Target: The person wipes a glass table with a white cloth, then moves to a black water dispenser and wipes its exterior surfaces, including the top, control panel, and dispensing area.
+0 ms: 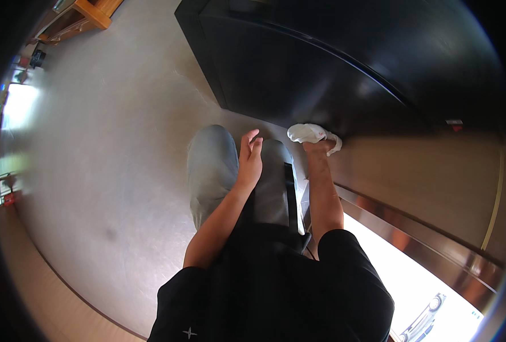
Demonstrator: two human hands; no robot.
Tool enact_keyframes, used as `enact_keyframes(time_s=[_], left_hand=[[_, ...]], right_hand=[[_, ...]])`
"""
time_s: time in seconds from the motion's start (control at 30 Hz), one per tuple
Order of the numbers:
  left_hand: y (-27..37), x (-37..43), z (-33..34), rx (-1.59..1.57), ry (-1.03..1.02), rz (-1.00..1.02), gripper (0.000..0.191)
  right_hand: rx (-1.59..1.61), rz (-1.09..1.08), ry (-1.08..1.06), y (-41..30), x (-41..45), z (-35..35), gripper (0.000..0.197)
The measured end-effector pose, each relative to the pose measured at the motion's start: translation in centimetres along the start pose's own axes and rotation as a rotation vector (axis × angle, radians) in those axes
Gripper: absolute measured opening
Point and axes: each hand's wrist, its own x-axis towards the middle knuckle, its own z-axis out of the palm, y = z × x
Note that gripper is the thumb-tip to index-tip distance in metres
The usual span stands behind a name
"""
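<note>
My right hand point(318, 146) is closed on a white cloth point(307, 133), which hides most of its fingers. The cloth lies close to the lower side of a large black glossy cabinet or appliance point(274, 72); whether they touch is unclear. Between my knees my left hand point(251, 156) is raised with its fingers slightly bent and apart, and nothing is in it. Under my hands are my legs in light grey-blue trousers point(212, 166). A black strap point(291, 192) hangs over the trouser leg on the right.
A wooden piece of furniture point(92, 15) stands on the grey floor point(99, 171) at the upper left. At the right is a brown wall point(424, 184), with a shiny metallic frame point(411, 239) by a bright doorway. A parked car point(424, 318) shows outside.
</note>
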Motion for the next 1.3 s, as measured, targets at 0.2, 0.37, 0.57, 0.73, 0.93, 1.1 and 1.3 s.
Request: enact_keyframes(time_s=[0.2, 0.37, 0.57, 0.73, 0.93, 1.1, 1.3], left_hand=[[-3.7, 0.1, -2.2, 0.0, 0.054, -0.006, 0.04], [-3.3, -0.7, -2.3, -0.164, 0.06, 0.021, 0.037], [-3.3, -0.8, -6.6, -0.015, 0.27, 0.233, 0.045], [-1.0, 0.7, -7.6, 0.005, 0.372, 0.249, 0.05], [2.5, 1.9, -6.7, -0.226, 0.275, 0.243, 0.053], [6.4, 2.1, -4.6, -0.315, 0.223, 0.249, 0.06], [9.0, 2.1, -5.7, -0.423, 0.151, 0.117, 0.068]], right_hand=[[0.018, 0.216, 0.061, 7.9, 4.4, -4.1, 0.077], [0.015, 0.5, -0.02, 19.2, 6.0, -5.4, 0.084], [-0.063, 0.682, -0.034, 30.0, -4.3, 3.4, 0.067], [0.11, 0.831, -0.395, 24.7, -8.3, 6.9, 0.052], [0.163, 1.001, -0.896, 15.9, -20.0, 14.9, 0.039], [0.061, 0.839, -0.797, 13.5, -26.1, 19.8, 0.043], [-0.27, 0.47, -0.896, 17.5, -21.1, 14.5, 0.045]])
